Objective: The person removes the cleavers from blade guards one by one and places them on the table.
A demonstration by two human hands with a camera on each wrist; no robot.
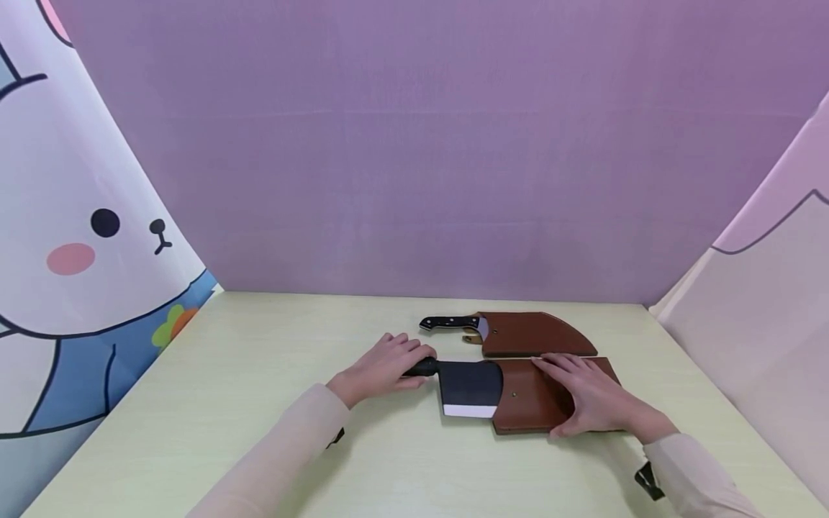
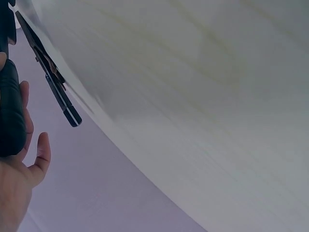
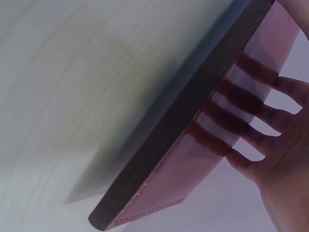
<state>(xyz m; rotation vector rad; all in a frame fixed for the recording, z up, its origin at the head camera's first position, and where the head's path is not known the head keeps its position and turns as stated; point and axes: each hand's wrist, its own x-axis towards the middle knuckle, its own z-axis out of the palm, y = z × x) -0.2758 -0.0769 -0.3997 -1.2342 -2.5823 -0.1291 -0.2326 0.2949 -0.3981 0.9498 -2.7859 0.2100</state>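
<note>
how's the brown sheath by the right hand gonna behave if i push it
The nearer brown sheath is probably fairly stiff, as its long edge looks thick and straight. Its glossy face, mirroring the right hand, suggests it may feel slippery. Lying broad and flat, it would likely slide rather than tip.

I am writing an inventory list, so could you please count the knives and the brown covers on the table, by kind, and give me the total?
Knives: 2 (front knife, back knife)
Brown covers: 2 (front cover, back cover)
Total: 4
</note>
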